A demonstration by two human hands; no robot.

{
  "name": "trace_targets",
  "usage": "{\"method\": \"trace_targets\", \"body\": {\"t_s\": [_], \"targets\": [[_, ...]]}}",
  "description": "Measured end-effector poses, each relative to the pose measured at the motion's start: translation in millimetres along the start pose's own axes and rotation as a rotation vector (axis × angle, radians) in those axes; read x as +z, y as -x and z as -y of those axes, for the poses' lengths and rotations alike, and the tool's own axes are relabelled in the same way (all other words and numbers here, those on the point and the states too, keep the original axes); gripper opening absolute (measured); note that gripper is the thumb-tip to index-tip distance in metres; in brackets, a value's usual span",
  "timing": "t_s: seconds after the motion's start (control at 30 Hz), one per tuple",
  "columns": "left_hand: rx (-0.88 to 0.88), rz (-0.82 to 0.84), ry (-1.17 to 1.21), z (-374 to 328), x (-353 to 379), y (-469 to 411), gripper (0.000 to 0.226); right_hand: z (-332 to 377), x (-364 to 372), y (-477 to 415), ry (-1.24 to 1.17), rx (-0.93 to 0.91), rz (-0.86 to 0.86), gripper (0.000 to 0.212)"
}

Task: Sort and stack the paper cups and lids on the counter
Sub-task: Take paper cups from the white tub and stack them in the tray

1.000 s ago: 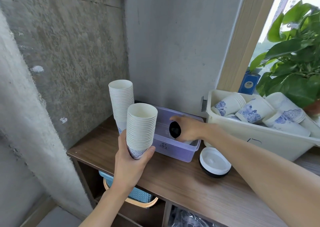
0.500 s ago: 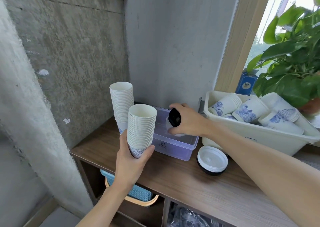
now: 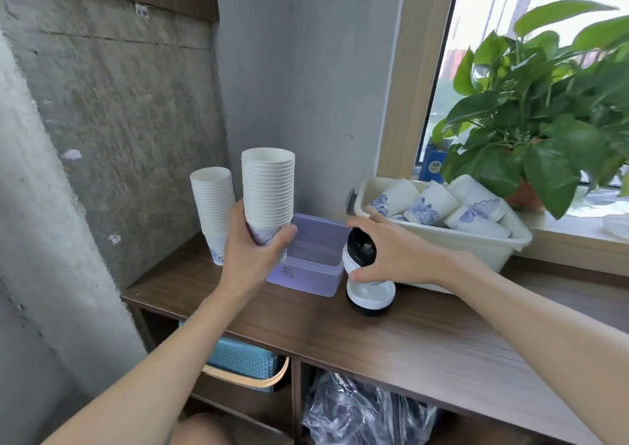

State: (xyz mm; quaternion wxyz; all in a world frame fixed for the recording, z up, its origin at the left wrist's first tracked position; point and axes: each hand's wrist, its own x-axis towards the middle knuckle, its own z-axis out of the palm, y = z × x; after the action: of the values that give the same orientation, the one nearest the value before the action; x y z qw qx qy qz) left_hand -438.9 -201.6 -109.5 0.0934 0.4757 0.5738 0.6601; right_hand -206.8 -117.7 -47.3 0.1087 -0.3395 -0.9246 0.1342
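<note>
Head view: the left hand [image 3: 253,250] is closed around the base of a cup stack [image 3: 269,193] and holds it upright, clear of the counter [image 3: 425,339]. The right hand [image 3: 391,254] is closed on a small lid bundle [image 3: 360,252], black and white, tilted on its side. Directly below the right hand, a lid stack [image 3: 371,296] rests on the counter, white lids uppermost over a black base. The step in hand appears to be lid consolidation: the bundle is probably bound for the lid stack. The next move calls for turning the bundle level, aligning it over the lid stack and lowering it until the rims seat; a skewed drop could tip the pile. Between the two hands sits a clear tub [image 3: 313,257], its visible interior bare. Just beyond the left hand, toward the wall, a second cup stack [image 3: 213,206] stands on the counter; the held stack could be set beside it or nested into it. Behind the right hand, a cream bin [image 3: 476,244] holds loose cups [image 3: 432,203] lying on their sides, so sorting is judged far from complete. The cups are white paper with a blue floral print near the base and rolled rims, nested tightly; they look light and easily crushed, so a moderate grip low on the stack suits them.
</note>
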Motion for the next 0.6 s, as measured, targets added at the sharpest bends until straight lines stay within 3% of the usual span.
{"method": "trace_targets", "body": {"t_s": [0.3, 0.6], "targets": [[-0.047, 0.106, -0.069, -6.6, 35.7, -22.1, 0.055, -52.7, 8.1, 45.6, 0.101, 0.234, 0.126, 0.086], [-0.069, 0.118, -0.096, 0.5, 43.3, -24.5, 0.062, -70.2, 30.7, 53.9, 0.178, 0.263, 0.203, 0.089]]}}
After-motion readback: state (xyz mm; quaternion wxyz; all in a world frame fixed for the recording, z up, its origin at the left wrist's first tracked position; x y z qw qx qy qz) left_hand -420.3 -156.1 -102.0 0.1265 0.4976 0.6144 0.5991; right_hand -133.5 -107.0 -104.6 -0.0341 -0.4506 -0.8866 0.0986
